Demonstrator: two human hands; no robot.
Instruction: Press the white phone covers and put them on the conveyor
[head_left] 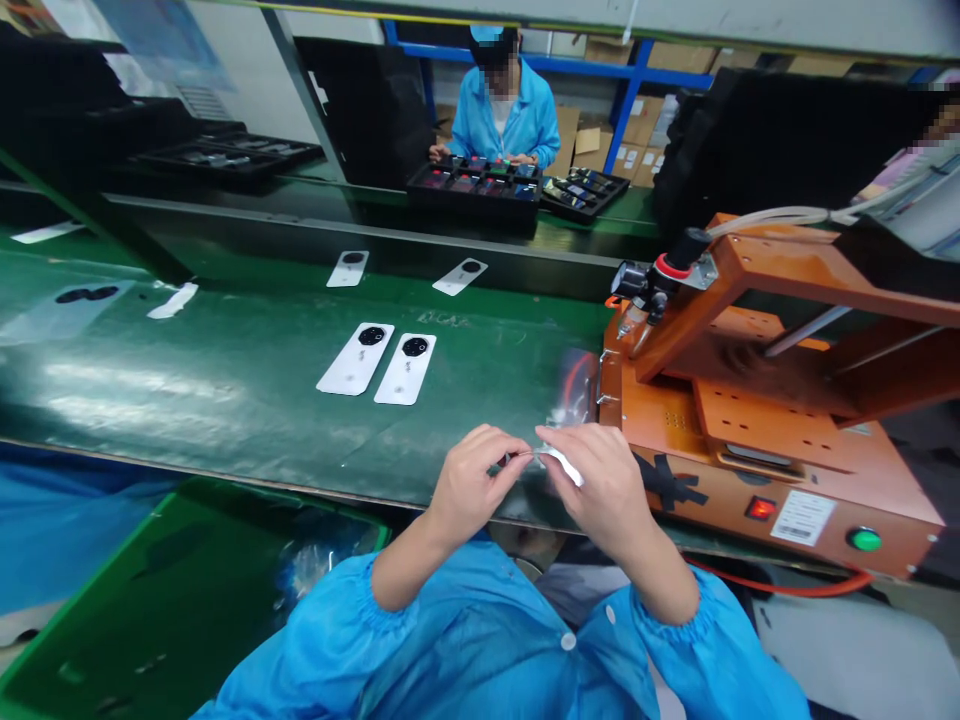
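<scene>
Both hands meet above the front edge of the green work surface [247, 430]. The fingertips of my left hand [472, 477] pinch something thin and small that I cannot make out. My right hand [600, 480] is closed on a small white piece [564, 466], its far part hidden by the fingers. Left of the hands lie two white phone back panels, one [349, 365] beside the other [405, 375], each with a round black camera area. Farther back are two more panels, one [349, 269] on the left and one [460, 277] on the right.
An orange press machine [750, 480] with a gauge and a green button stands at the right. A green bin [195, 600] sits below the table edge. Across the bench a person in blue [502, 115] works at a black tray [472, 205]. A white scrap [174, 301] lies left.
</scene>
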